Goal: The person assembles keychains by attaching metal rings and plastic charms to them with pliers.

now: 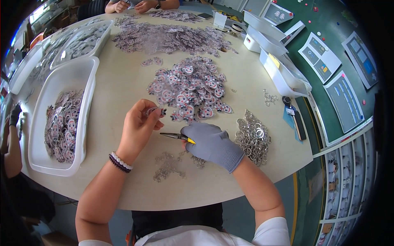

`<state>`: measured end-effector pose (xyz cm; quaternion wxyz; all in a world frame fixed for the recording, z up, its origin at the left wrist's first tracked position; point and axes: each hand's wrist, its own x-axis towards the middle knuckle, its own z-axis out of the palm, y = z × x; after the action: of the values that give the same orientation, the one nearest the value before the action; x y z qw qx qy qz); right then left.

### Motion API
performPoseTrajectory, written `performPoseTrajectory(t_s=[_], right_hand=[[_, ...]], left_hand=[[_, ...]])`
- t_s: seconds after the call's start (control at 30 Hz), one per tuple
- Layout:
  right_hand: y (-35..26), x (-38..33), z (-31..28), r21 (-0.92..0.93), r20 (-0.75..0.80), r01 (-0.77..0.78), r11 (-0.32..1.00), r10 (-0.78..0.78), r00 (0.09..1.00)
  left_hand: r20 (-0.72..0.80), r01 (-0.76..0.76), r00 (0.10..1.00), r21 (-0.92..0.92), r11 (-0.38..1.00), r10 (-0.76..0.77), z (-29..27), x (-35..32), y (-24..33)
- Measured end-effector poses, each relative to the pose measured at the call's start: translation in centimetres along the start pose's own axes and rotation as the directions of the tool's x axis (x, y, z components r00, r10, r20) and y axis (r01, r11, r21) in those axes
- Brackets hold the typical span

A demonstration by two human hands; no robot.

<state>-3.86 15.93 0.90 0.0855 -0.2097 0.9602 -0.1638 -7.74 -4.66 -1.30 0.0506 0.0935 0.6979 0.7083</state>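
Observation:
Between the thumb and fingers of my left hand (138,125) is a small flat printed charm (154,110), partly covered by the fingertips. My right hand (215,144), in a grey glove, is wrapped round needle-nose pliers (171,135) with a yellow handle. The pliers' tip points left, just below and apart from the charm. Under my hands lie small metal jump rings (169,165), some half hidden by the glove. Beyond my hands is a heap of loose printed charms (186,88). Right of the glove sits a pile of silver key rings with chains (252,137).
A white plastic bin (36,158) at left holds charms with rings; another bin (104,39) stands behind it. A larger charm pile (172,37) spreads across the far table. Stacked white trays (273,69) line the right edge. Other people's hands (143,6) show at the far side.

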Motion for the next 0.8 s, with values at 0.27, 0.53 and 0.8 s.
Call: performPoseTrajectory(t_s=[0.27,0.53,0.8], right_hand=[[-0.4,-0.4,-3.2,0.19,-0.01,-0.103,0.976,0.107,0.994],[1.7,0.0,-2.4,0.339,0.025,-0.066,0.939,0.061,0.998],[0.8,0.7,-1.6,0.154,0.024,-0.036,0.987,0.033,0.999]], left_hand=[[0.002,-0.019,1.0,-0.027,0.999,0.019,0.4,-0.2,0.1],[0.027,0.013,1.0,-0.03,0.999,-0.012,0.6,-0.5,0.2],[-0.016,0.015,1.0,-0.042,0.999,-0.016,0.3,-0.2,0.1]])
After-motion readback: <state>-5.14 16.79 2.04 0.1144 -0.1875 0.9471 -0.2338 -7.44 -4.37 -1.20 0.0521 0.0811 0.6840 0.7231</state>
